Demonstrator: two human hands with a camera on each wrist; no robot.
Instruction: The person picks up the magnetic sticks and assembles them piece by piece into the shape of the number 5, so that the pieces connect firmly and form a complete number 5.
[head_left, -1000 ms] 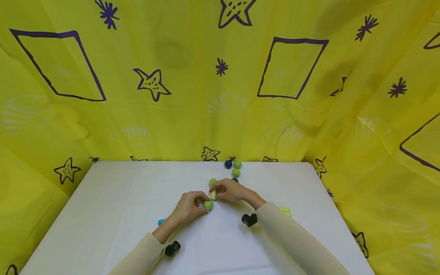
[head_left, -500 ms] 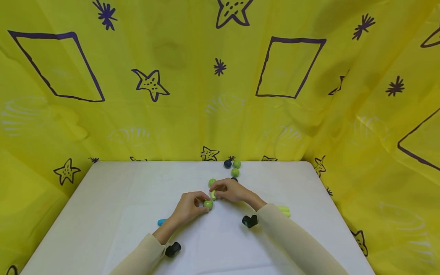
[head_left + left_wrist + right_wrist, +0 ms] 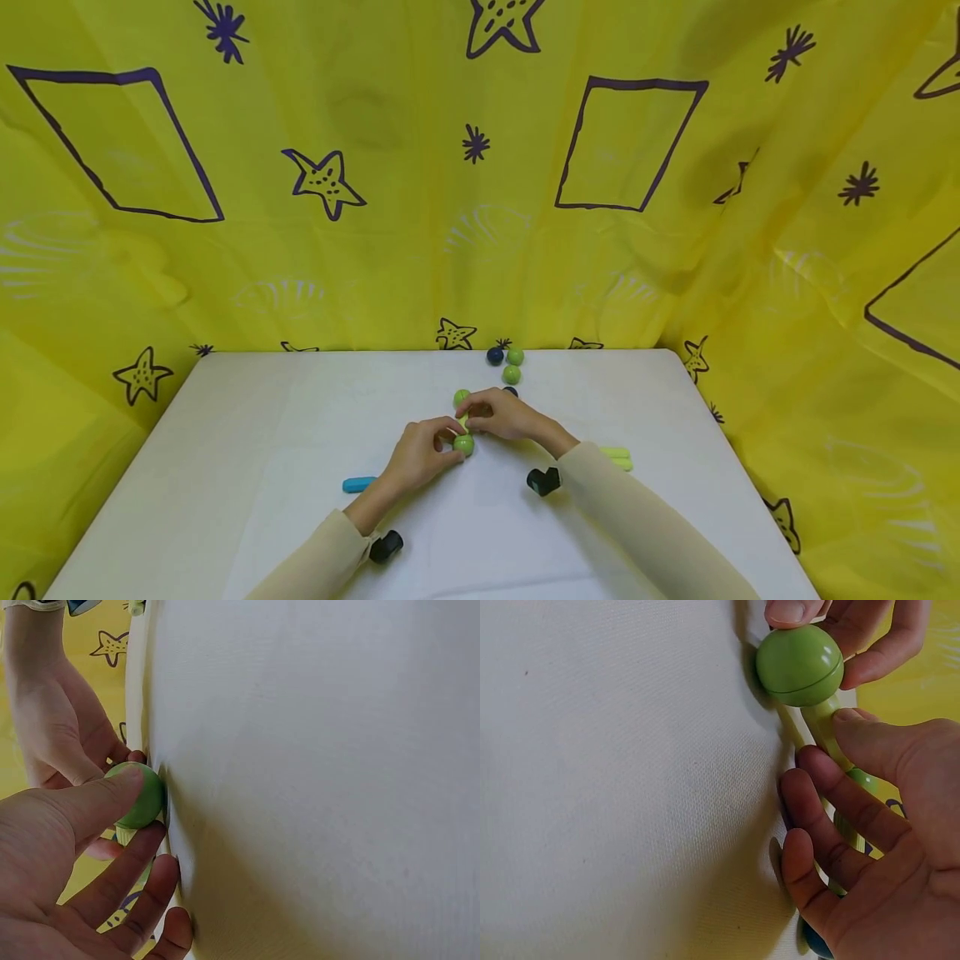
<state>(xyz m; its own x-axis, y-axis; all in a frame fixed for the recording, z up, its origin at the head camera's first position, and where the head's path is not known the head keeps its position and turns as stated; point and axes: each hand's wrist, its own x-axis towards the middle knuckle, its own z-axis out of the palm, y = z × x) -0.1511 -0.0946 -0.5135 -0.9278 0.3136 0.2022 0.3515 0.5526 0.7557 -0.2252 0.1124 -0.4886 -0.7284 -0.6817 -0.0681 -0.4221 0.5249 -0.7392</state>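
My left hand (image 3: 420,454) pinches a glossy green ball (image 3: 800,666) between thumb and fingers, low over the white tabletop. A pale yellow-green stick (image 3: 825,735) is pinched by my right hand (image 3: 504,414), and its near end meets the ball. Beyond the stick's far end sits another green ball (image 3: 461,397), close to my right fingertips. In the left wrist view the held ball (image 3: 139,796) hides most of the stick. The right hand's other fingers lie along the table surface.
Toward the back edge are a navy ball (image 3: 495,356), two green balls (image 3: 512,375) and a second navy ball (image 3: 511,390), partly behind my right hand. A blue stick (image 3: 358,484) lies by my left wrist. Yellow-green sticks (image 3: 617,457) lie beyond my right forearm.
My left hand has moved slightly right with the green ball, bringing it against the stick's near end. More of the blue stick shows. My right hand stays nearly in place.
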